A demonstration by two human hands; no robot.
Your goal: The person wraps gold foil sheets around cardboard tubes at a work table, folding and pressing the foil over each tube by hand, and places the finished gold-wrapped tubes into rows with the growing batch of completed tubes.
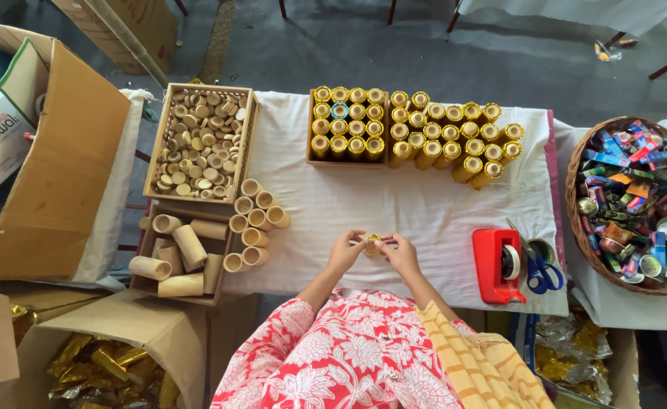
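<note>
Item in hand: one small gold-foil-wrapped cylinder (373, 245), held over the near edge of the white-cloth-covered worktop (424, 208), between the left hand (346, 251) and the right hand (402, 253). The fingers of both hands are curled closed around its ends; how tightly the foil is pinched is hard to tell from above. Finished stock: a wooden tray of upright gold-wrapped tubes (348, 126) at the far edge, with a loose cluster of gold-wrapped tubes (455, 139) just beside it to the right. Raw stock, left: a wooden crate of small round cardboard caps (201, 142), bare brown cardboard tubes standing on the cloth (255, 225), and a shallow box of longer cardboard tubes lying flat (178, 257). Tools, right: a red tape dispenser (498, 265), touching blue-handled scissors (542, 271). Further right, a woven basket of mixed coloured packets (635, 204). Below left, an open carton of crumpled gold foil (110, 363). Handling note: by the look of it the foil is being folded at the tube's end; it would do well to keep the tube steady in one hand, tuck the foil flat and even with the other, and work close to the cloth so nothing rolls off.
</note>
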